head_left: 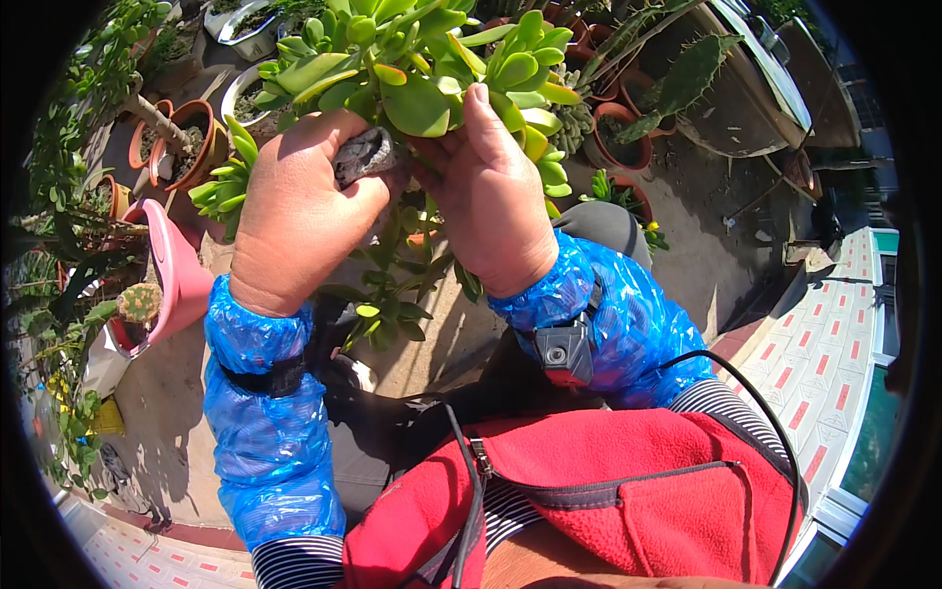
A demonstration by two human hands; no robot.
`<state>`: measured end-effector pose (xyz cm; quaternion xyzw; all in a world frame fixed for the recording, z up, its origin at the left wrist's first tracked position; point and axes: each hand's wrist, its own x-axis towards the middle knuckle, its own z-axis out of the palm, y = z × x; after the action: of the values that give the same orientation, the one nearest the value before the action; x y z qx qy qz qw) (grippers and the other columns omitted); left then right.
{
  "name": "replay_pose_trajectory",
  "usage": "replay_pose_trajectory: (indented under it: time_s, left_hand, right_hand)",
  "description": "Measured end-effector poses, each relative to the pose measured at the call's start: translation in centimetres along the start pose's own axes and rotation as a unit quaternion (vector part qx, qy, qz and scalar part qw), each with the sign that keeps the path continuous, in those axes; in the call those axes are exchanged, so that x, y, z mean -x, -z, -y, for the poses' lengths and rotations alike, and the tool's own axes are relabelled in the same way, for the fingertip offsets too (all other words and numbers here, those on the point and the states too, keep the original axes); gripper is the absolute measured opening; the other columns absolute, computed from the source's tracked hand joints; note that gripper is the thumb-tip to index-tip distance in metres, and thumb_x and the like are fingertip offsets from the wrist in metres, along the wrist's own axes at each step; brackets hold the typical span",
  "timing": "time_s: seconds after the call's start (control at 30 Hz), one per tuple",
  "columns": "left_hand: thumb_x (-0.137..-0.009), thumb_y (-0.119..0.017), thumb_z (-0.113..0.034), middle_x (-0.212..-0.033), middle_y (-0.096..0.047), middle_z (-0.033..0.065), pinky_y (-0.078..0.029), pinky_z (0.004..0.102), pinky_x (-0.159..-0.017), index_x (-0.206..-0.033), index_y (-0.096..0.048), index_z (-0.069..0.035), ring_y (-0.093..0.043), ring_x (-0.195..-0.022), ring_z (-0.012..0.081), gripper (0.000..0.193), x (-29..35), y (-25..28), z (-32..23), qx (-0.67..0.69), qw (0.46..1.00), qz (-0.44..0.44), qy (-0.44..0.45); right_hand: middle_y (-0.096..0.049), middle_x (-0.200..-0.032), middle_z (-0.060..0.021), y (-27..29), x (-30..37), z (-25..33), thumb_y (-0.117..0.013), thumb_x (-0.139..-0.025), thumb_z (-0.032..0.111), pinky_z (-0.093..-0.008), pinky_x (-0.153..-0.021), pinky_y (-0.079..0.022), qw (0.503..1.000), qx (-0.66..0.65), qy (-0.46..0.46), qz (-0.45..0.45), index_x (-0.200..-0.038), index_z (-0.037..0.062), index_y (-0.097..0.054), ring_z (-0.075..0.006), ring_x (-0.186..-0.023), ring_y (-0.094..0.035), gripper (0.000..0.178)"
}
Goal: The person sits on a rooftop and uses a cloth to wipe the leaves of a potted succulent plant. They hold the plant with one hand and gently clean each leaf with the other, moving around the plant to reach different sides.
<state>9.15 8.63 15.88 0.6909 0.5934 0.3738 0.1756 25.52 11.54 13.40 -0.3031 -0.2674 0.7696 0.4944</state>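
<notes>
A leafy green succulent (417,103) with thick, rounded, red-edged leaves fills the upper middle. My left hand (299,211) is closed around a crumpled greyish cloth (365,157), just below the leaves. To its right, my right hand (496,191) has its thumb raised beside a broad leaf, apart from the fingers. Those fingers reach in under the leaf and are partly hidden by it. Both forearms wear blue plastic sleeves, and lower stems of leaves (392,304) hang between my wrists.
Terracotta pots (201,137) stand at the upper left, near a pink planter (177,265) with a small cactus. More pots (623,137) and a flat-padded cactus (692,74) are at the upper right. A patterned tiled strip (824,363) runs along the right.
</notes>
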Motion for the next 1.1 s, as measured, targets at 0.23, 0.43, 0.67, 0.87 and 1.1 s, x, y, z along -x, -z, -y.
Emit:
replay_pose_trajectory:
  time_s: [0.23, 0.43, 0.67, 0.87, 1.1]
  left_hand:
    - [-0.080, -0.080, -0.011, -0.103, -0.071, 0.0219, -0.056, 0.0465, -0.083, -0.109, -0.068, 0.000, -0.069, -0.095, 0.0432, 0.034, -0.6, -0.9, 0.8, -0.042, 0.994, -0.095, -0.021]
    - [-0.082, -0.073, -0.009, -0.103, -0.071, 0.0238, -0.055, 0.0499, -0.080, -0.103, -0.067, 0.001, -0.068, -0.093, 0.0454, 0.025, -0.2, -1.3, 0.7, -0.091, 0.996, 0.003, 0.007]
    - [-0.077, -0.073, -0.008, -0.098, -0.073, 0.0211, -0.057, 0.0436, -0.081, -0.108, -0.070, 0.003, -0.071, -0.089, 0.0400, 0.034, -0.3, 0.4, 0.8, -0.038, 0.998, -0.054, 0.017]
    - [-0.079, -0.081, -0.012, -0.105, -0.074, 0.0186, -0.058, 0.0406, -0.085, -0.113, -0.072, 0.001, -0.073, -0.094, 0.0374, 0.038, -0.7, -0.5, 0.5, 0.027, 0.991, -0.121, 0.048]
    - [-0.083, -0.080, -0.013, -0.101, -0.075, 0.0178, -0.058, 0.0380, -0.082, -0.114, -0.069, 0.004, -0.074, -0.089, 0.0303, 0.037, -0.8, -0.8, 0.6, -0.019, 0.993, -0.116, -0.022]
  right_hand:
    - [-0.061, -0.144, -0.0011, 0.0, 0.3, -0.2, -0.049, -0.110, 0.053, -0.0425, -0.112, -0.038, 1.000, 0.021, 0.010, 0.009, -0.148, 0.0152, -0.053, -0.0207, -0.129, -0.055, 0.054]
    - [-0.054, -0.152, -0.0036, 0.0, 0.1, -1.2, -0.048, -0.108, 0.061, -0.0432, -0.116, -0.035, 0.993, 0.078, 0.031, 0.081, -0.156, 0.0142, -0.045, -0.0213, -0.137, -0.050, 0.067]
    - [-0.053, -0.154, -0.0023, 0.1, 0.2, -0.8, -0.048, -0.107, 0.062, -0.0444, -0.118, -0.034, 0.994, 0.076, 0.009, 0.080, -0.158, 0.0142, -0.043, -0.0215, -0.141, -0.048, 0.070]
    - [-0.053, -0.154, -0.0033, 0.3, 0.0, -1.1, -0.052, -0.107, 0.060, -0.0464, -0.119, -0.032, 0.991, 0.091, -0.003, 0.098, -0.156, 0.0134, -0.046, -0.0215, -0.139, -0.050, 0.068]
    - [-0.056, -0.150, -0.0042, 0.6, -0.5, -1.6, -0.053, -0.108, 0.058, -0.0432, -0.115, -0.039, 0.990, 0.105, -0.010, 0.091, -0.154, 0.0112, -0.048, -0.0191, -0.134, -0.054, 0.066]
